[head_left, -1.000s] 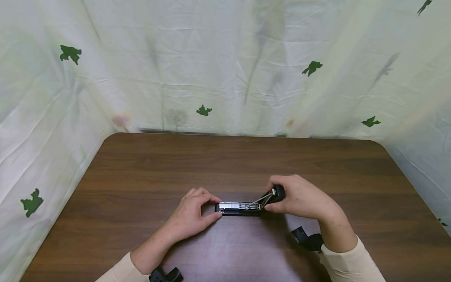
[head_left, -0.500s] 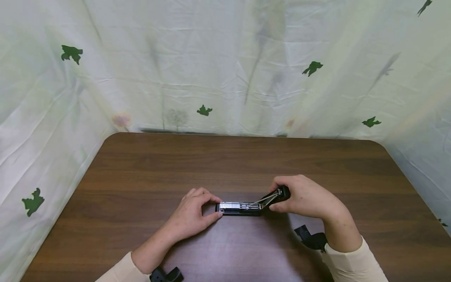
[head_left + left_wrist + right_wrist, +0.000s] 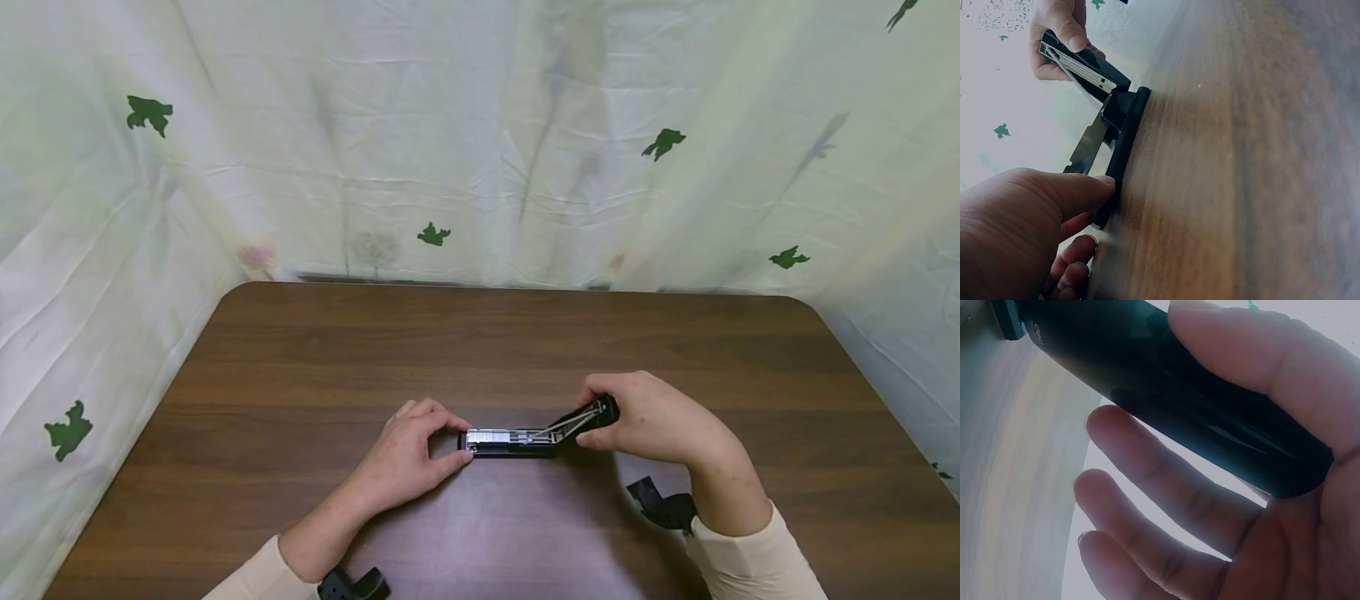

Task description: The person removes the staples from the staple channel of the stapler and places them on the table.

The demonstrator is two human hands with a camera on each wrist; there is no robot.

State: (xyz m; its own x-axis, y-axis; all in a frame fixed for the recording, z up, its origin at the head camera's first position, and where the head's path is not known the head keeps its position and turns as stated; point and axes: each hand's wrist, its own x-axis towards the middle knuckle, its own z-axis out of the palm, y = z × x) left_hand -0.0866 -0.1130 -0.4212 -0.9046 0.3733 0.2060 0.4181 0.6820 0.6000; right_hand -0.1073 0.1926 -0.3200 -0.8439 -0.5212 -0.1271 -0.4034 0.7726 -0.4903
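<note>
A black stapler [image 3: 517, 450] lies on the table with its top swung far back to the right, baring the metal staple channel [image 3: 498, 437] and a thin rod. At its left end my left hand [image 3: 408, 458] pinches the base between thumb and fingers; the left wrist view shows the thumb pressed along the base [image 3: 1124, 156]. My right hand [image 3: 648, 421] grips the raised black top [image 3: 600, 410], thumb on one side and fingers on the other. In the right wrist view that smooth top cover [image 3: 1210, 419] sits between the thumb and index finger, the other fingers hanging below.
The brown wooden table [image 3: 495, 350] reaches back to a pale curtain [image 3: 480, 150] with green leaf shapes. A black wrist mount [image 3: 663, 504] sits by the right sleeve, another wrist mount [image 3: 356, 585] by the left.
My right hand has moved slightly right, swinging the stapler's top further back and down. My left hand has stayed in place on the base.
</note>
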